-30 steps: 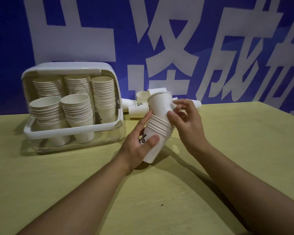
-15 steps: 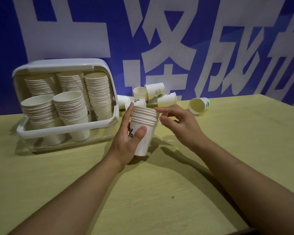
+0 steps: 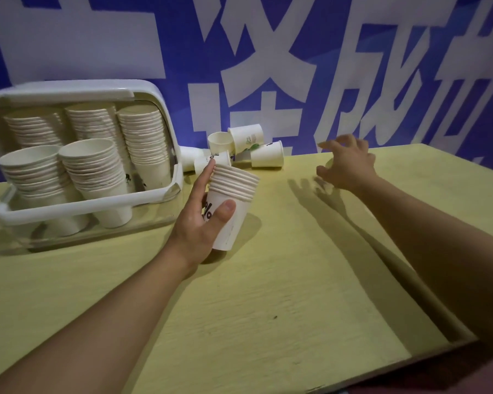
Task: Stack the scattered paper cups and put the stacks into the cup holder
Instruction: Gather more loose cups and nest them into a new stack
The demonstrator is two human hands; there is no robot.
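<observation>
A yellow wooden table [image 3: 310, 280] stands before a blue banner [image 3: 339, 66] with large white characters. The white cup holder [image 3: 165, 115] at the left contains five stacks of paper cups. The left hand [image 3: 199, 223] grips a nested cup stack [image 3: 231, 206], tilted above the table. Loose paper cups [image 3: 248, 149] lie near the banner. The right hand [image 3: 347, 166], fingers spread and empty, hovers right of them.

A blue banner [image 3: 353, 38] behind the table carries large white Chinese characters, cropped by the frame; one reads 成. The cup stack [image 3: 228, 211] held in the left hand [image 3: 199, 223] shows a black "%" mark, and a loose cup [image 3: 246, 139] has small green print too blurred to read.
</observation>
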